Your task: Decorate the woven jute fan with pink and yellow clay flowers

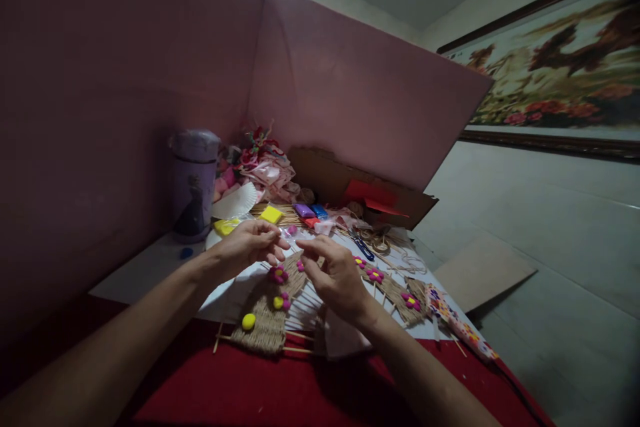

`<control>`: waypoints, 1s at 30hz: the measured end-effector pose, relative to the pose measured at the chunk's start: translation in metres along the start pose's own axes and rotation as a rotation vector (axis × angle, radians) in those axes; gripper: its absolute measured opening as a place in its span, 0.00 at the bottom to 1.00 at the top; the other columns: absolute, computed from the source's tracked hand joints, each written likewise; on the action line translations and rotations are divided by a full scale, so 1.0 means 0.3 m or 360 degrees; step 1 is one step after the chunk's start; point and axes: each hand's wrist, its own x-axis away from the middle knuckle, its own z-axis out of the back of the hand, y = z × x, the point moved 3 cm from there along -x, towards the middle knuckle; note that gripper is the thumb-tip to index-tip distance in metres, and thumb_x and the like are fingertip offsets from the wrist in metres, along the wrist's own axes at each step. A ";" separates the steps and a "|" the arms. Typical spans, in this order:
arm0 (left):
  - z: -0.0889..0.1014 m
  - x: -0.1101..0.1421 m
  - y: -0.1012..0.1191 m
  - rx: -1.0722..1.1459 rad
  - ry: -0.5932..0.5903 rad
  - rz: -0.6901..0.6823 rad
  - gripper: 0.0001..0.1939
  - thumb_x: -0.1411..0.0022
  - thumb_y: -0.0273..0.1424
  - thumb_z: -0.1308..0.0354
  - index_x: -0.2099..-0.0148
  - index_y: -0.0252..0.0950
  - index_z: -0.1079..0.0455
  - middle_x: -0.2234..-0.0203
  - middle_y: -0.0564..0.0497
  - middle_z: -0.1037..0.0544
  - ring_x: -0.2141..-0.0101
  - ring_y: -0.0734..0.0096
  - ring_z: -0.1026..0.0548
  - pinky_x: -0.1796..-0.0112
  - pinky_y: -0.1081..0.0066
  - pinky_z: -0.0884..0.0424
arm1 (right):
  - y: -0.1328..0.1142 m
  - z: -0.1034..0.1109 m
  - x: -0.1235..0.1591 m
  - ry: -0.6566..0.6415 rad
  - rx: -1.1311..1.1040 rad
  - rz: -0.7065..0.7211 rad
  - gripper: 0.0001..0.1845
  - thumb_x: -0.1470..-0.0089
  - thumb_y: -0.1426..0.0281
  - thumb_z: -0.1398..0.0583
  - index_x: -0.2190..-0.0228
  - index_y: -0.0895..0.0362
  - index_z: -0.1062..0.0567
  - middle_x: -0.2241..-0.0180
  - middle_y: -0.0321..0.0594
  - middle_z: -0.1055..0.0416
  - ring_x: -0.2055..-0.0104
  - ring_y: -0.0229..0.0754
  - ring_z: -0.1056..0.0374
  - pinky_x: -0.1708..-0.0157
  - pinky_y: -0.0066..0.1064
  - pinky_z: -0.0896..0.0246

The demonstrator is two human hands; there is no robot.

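My left hand point(250, 245) is curled over the table, its fingertips pinched on a small pink piece of clay point(293, 230). My right hand point(336, 275) is half closed beside it, fingers bent toward the left hand; what its fingers hold is hidden. Below both hands lies a woven jute mat on sticks point(267, 320) with pink and yellow clay flowers point(279, 274) and a yellow clay ball point(249, 321) on it.
More woven pieces with flowers point(395, 288) lie at the right. Clay packets point(305, 211), blue-handled scissors point(363, 248), twine, a cardboard box point(345, 180), a lidded cup point(194, 183), a paper plate point(235, 203) and a pink wall point(125, 80) surround the red-covered table point(280, 387).
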 end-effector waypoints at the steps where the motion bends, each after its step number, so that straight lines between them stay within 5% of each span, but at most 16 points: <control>1: 0.001 0.000 -0.003 0.0024 -0.0041 0.0016 0.10 0.49 0.31 0.39 0.67 0.30 0.34 0.72 0.45 0.25 0.77 0.75 0.29 0.76 0.74 0.33 | -0.009 -0.007 -0.013 0.0018 -0.0004 0.0016 0.12 0.49 0.77 0.45 0.63 0.57 0.27 0.70 0.38 0.33 0.68 0.38 0.37 0.68 0.29 0.42; 8: 0.012 -0.005 -0.029 0.0077 -0.0127 0.0076 0.14 0.51 0.32 0.36 0.63 0.30 0.29 0.79 0.51 0.29 0.81 0.80 0.34 0.82 0.79 0.41 | -0.001 -0.079 0.007 0.0368 -0.0112 0.0014 0.05 0.47 0.69 0.44 0.67 0.58 0.32 0.69 0.40 0.34 0.67 0.39 0.38 0.68 0.30 0.41; 16: -0.026 0.000 -0.030 -0.0042 -0.0112 0.0097 0.10 0.55 0.30 0.34 0.71 0.31 0.30 0.81 0.54 0.28 0.80 0.79 0.32 0.78 0.77 0.40 | 0.004 -0.090 0.030 0.0217 -0.0073 0.0076 0.04 0.47 0.72 0.44 0.66 0.57 0.30 0.67 0.40 0.35 0.66 0.39 0.37 0.67 0.30 0.41; 30: -0.025 0.004 -0.027 -0.0254 -0.0208 0.0086 0.08 0.54 0.29 0.36 0.70 0.30 0.29 0.81 0.51 0.27 0.79 0.75 0.31 0.74 0.73 0.38 | 0.023 -0.075 0.027 0.0187 -0.0175 0.0109 0.05 0.51 0.79 0.44 0.71 0.57 0.31 0.72 0.38 0.33 0.70 0.38 0.38 0.70 0.28 0.42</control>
